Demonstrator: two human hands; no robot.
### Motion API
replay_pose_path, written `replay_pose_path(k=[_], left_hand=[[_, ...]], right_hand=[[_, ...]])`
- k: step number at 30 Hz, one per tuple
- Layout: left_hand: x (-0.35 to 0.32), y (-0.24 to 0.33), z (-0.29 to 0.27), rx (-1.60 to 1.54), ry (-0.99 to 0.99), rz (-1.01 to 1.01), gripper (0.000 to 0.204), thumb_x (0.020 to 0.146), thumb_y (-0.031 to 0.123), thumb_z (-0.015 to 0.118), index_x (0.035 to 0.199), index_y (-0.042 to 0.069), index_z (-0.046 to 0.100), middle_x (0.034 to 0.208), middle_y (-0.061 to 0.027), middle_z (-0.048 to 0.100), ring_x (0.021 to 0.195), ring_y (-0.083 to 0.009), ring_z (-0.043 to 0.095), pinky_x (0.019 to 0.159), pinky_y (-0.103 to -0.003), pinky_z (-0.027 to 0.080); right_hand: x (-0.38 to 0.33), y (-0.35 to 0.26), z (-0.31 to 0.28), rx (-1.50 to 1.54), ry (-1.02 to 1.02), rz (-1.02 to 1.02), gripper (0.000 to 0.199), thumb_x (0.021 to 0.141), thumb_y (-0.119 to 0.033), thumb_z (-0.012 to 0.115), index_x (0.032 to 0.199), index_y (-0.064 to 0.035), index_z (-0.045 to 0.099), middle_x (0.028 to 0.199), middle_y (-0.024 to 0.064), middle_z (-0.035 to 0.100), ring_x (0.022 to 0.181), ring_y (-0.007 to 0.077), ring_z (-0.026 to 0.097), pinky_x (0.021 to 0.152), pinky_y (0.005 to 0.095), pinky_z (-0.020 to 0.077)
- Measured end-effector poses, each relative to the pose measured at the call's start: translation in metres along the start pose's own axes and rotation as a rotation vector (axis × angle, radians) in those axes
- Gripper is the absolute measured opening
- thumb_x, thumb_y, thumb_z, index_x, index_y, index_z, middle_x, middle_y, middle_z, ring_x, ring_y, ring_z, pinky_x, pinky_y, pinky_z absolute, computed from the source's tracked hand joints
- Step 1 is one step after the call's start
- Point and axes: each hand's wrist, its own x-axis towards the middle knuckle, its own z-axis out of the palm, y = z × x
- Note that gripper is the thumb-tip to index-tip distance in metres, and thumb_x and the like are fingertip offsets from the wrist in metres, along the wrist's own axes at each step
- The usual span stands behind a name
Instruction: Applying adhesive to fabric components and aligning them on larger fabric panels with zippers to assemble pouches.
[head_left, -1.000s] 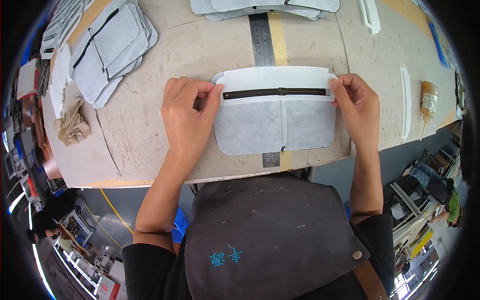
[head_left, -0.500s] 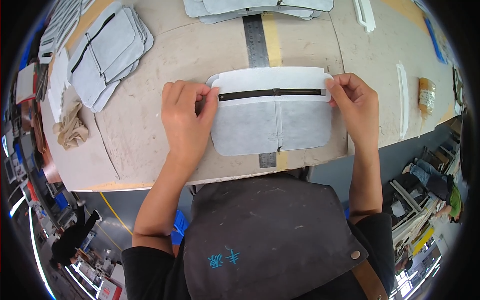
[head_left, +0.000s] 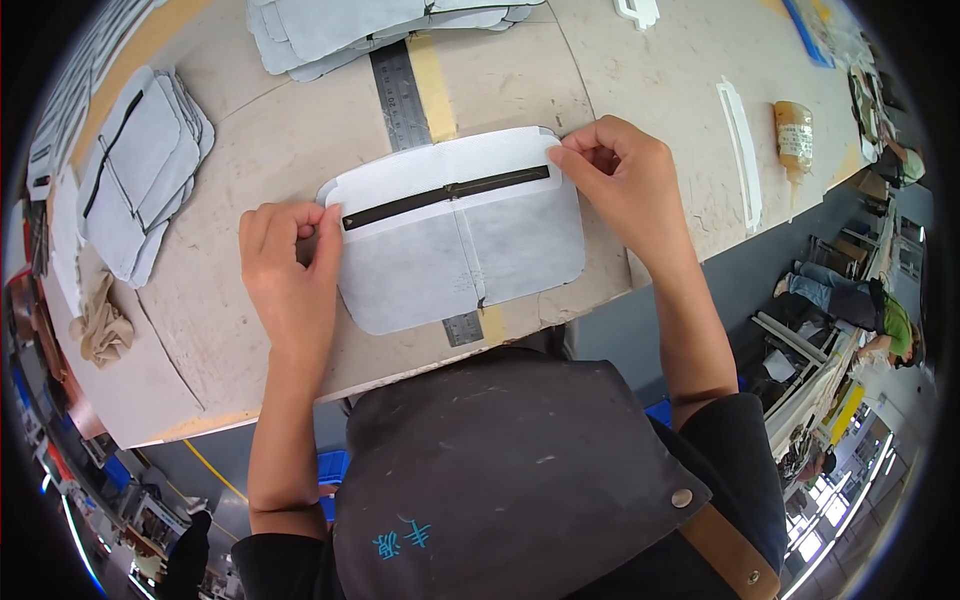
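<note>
A grey panel (head_left: 410, 275) with rounded corners lies on the table in front of me, a seam running down its middle. Along its far part sits a white slotted strip (head_left: 430, 160), and a dark zipper-like band (head_left: 400, 207) shows through the slot. My left hand (head_left: 290, 265) pinches the strip's left end between thumb and fingers, at the panel's edge. At the strip's right end, my right hand (head_left: 625, 180) has thumb and forefinger closed on the corner. Beneath the panel runs a metal ruler (head_left: 398, 95), its two ends showing.
Stacked grey panels lie at the far left (head_left: 150, 150) and the far middle (head_left: 340, 30). A crumpled beige cloth (head_left: 100, 325) rests at the left. To the right are a narrow white strip (head_left: 738, 150) and a bottle of amber liquid (head_left: 794, 135). Yellow tape (head_left: 433, 90) runs beside the ruler.
The view has turned, so the table appears tilted and shifted left. Both hands keep their hold at the strip's ends, and the strip's right end now sits closer against the panel.
</note>
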Motion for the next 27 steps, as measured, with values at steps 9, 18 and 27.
replay_pose_path(k=[9, 18, 27], left_hand=[[0.000, -0.001, 0.000, 0.005, 0.001, -0.002, 0.014, 0.078, 0.001, 0.075, 0.076, 0.001, 0.061, 0.075, -0.0059, 0.057, 0.071, -0.0195, 0.052, 0.059, -0.031, 0.043], [-0.001, 0.000, 0.000, 0.012, -0.002, -0.008, 0.014, 0.079, 0.001, 0.075, 0.077, 0.001, 0.061, 0.075, -0.0061, 0.056, 0.071, -0.0195, 0.051, 0.060, -0.031, 0.043], [-0.001, 0.000, 0.000, 0.024, 0.003, 0.012, 0.014, 0.078, 0.001, 0.075, 0.077, 0.000, 0.061, 0.075, -0.0066, 0.056, 0.071, -0.0198, 0.051, 0.060, -0.032, 0.043]], right_hand=[[0.002, 0.001, 0.004, -0.051, 0.008, -0.023, 0.013, 0.079, -0.011, 0.074, 0.078, 0.0009, 0.068, 0.076, 0.0096, 0.065, 0.065, 0.0174, 0.061, 0.061, 0.0296, 0.0497], [-0.001, 0.003, 0.009, -0.119, 0.051, -0.086, 0.011, 0.078, -0.010, 0.074, 0.076, -0.0020, 0.067, 0.075, 0.0081, 0.065, 0.065, 0.0187, 0.062, 0.060, 0.0305, 0.0502], [-0.006, 0.002, 0.013, -0.212, 0.090, -0.115, 0.012, 0.078, -0.008, 0.074, 0.084, -0.0050, 0.064, 0.073, 0.0049, 0.060, 0.062, 0.0190, 0.059, 0.057, 0.0321, 0.0482]])
